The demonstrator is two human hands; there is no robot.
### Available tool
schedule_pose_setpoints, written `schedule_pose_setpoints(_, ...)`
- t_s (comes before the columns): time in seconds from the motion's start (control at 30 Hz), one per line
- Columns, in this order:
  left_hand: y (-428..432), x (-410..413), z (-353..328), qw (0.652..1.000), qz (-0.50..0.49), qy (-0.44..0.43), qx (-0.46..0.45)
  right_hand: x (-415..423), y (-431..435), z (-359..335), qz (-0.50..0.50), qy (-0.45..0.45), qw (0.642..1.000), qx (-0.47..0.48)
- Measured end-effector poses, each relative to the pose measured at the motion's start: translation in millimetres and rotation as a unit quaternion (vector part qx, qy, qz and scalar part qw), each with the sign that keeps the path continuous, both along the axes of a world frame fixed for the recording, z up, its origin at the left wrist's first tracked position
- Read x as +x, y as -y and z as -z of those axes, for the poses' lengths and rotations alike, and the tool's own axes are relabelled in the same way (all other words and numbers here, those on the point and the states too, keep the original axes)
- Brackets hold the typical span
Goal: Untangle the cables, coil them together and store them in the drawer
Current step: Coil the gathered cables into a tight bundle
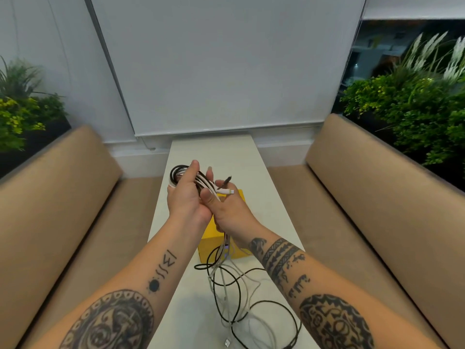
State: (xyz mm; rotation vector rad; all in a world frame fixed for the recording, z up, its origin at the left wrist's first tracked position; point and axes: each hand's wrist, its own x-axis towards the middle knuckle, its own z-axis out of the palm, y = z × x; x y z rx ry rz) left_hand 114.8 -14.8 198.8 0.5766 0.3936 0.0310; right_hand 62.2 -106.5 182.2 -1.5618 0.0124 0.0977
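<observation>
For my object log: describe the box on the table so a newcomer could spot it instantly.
Between the two tan benches runs a narrow white table. The box sits midway along it, under the left hand and right hand, with cables hanging across its front. It is the only bright yellow thing, solid and square-edged beside thin black and white cables.

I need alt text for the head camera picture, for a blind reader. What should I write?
The left hand grips a partly wound coil of black and white cables above a narrow white table, and the right hand holds the strands beside it. Loose cable lengths trail down onto the table near a yellow box.
</observation>
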Motion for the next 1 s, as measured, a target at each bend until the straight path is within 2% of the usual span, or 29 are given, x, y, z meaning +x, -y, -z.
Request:
schedule_pose_setpoints(0.17, -0.9, -4.0, 4.5, 1.0, -0.013, -0.021, 0.005, 0.2, -4.2, 1.4, 0.011, 0.034, 0.994, 0.1)
schedule_pose_setpoints(0.27, -1.4, -12.4, 2.1, 0.999, 0.018, -0.025, 0.017, 2.4, -10.0, 4.0, 0.029, 0.038, 0.99, 0.132)
schedule_pose_setpoints(0.4, 2.4, -21.4, 7.6, 0.995, 0.027, -0.021, 0.094, 3.7, -11.5, -1.3, 0.048, 0.036, 0.994, 0.087)
schedule_pose_setpoints(0.53, -3.2, -22.2, 12.4, 0.985, 0.089, -0.007, 0.144, 12.1, 3.2, -8.1, 0.028, 0.009, 0.997, 0.071)
schedule_pose_setpoints(0.7, -18.0, -24.9, 22.6, 0.977, 0.183, -0.004, 0.11, 24.3, 23.8, -7.9, 0.006, -0.011, 0.998, 0.066)
schedule_pose_setpoints(0.77, -15.8, -30.9, 21.7, 0.977, 0.191, 0.012, 0.093, 24.2, 24.6, -6.3, 0.001, -0.013, 0.998, 0.06)
schedule_pose_setpoints(0.83, -6.5, -36.6, 20.4, 0.983, 0.14, 0.02, 0.119, 20.7, 17.1, -2.9, 0.0, -0.017, 0.999, 0.05)
schedule_pose_setpoints(0.93, 1.5, -33.0, 21.7, 0.989, 0.002, 0.0, 0.149, 11.5, 0.5, 1.3, -0.014, -0.057, 0.996, 0.07)
schedule_pose_setpoints(1.0, 0.9, -29.1, 24.7, 0.987, -0.01, -0.019, 0.159, 6.9, -5.8, 2.6, -0.033, -0.079, 0.992, 0.091)
